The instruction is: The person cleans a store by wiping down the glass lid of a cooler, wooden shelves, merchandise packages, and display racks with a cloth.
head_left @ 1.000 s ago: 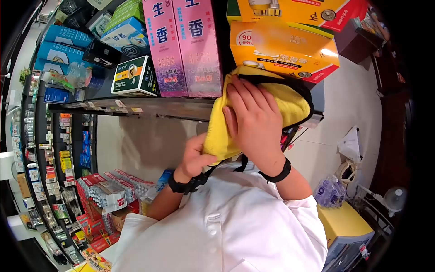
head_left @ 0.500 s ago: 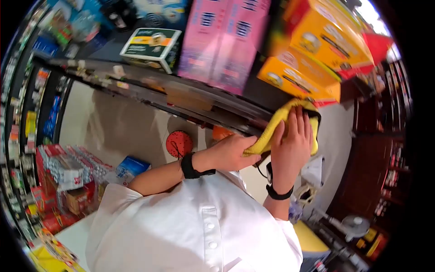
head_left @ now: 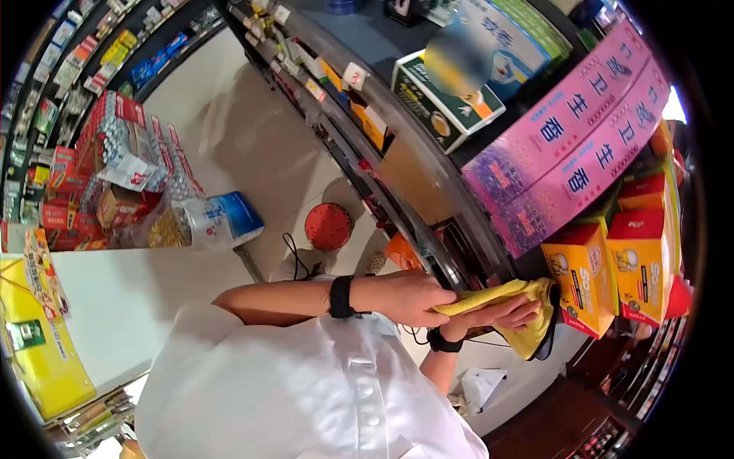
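I saw left fingers (head_left: 433,298) pinching the cloth (head_left: 537,340), right fingers (head_left: 511,310) outstretched, close together on it; a stray push risked toppling the boxes (head_left: 582,279), frame right.

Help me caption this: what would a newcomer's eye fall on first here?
The yellow cloth, in the left hand with the right hand over it, by the shelf. Then two long pink boxes on that shelf, and orange boxes beside them. Left of it, a round red dotted object.
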The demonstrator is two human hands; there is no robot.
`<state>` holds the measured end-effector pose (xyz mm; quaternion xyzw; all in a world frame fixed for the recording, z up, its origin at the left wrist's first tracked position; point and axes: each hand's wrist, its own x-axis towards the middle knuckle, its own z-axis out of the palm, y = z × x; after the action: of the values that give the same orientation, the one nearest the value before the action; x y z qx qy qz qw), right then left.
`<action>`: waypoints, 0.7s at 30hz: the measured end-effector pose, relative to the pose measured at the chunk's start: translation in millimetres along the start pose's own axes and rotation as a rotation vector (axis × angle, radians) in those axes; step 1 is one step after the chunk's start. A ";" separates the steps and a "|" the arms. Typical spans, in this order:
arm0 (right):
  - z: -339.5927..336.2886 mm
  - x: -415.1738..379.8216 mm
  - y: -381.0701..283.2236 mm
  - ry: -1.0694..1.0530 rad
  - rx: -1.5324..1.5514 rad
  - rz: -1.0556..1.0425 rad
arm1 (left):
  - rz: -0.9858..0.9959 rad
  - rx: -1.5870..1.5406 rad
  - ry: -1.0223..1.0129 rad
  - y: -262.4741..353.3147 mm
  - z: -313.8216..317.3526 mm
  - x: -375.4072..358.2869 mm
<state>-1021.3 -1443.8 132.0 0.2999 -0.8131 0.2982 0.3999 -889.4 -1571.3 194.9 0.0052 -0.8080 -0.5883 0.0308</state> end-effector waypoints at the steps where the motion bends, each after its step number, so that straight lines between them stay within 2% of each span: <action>1: 0.1 -2.4 0.8 -0.004 0.023 -0.002 | 0.004 -0.007 0.014 0.3 -4.8 -3.7; 3: 1.3 -6.7 -5.4 -0.034 0.032 -0.004 | -0.062 0.017 -0.043 1.0 -20.5 -9.6; 9: 41.5 -31.8 -54.3 -0.155 -0.091 0.062 | -0.016 0.045 0.018 -34.9 -53.9 -37.2; 11: 34.5 -18.2 -109.4 -0.235 0.038 0.145 | -0.017 0.108 0.128 -44.2 -78.6 -54.6; 12: 39.4 -15.9 -123.7 -0.288 0.165 0.187 | -0.015 0.089 0.117 -51.8 -92.8 -61.1; 13: 48.3 -11.5 -139.1 -0.306 0.114 0.072 | -0.006 0.085 0.116 -59.2 -108.4 -68.2; 15: 67.2 -4.6 -165.4 -0.347 0.031 -0.007 | 0.060 0.132 0.248 -71.9 -137.2 -86.2; 17: 77.9 8.8 -202.3 -0.396 0.057 -0.003 | -0.055 0.006 0.244 -84.1 -164.5 -100.0; 21: 97.4 26.9 -266.1 -0.492 -0.121 -0.151 | -0.062 0.016 0.356 -108.3 -201.7 -128.6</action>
<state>-887.4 -1692.0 170.7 0.3989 -0.8776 0.1363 0.2286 -752.7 -1790.7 148.0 0.1345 -0.7939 -0.5724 0.1548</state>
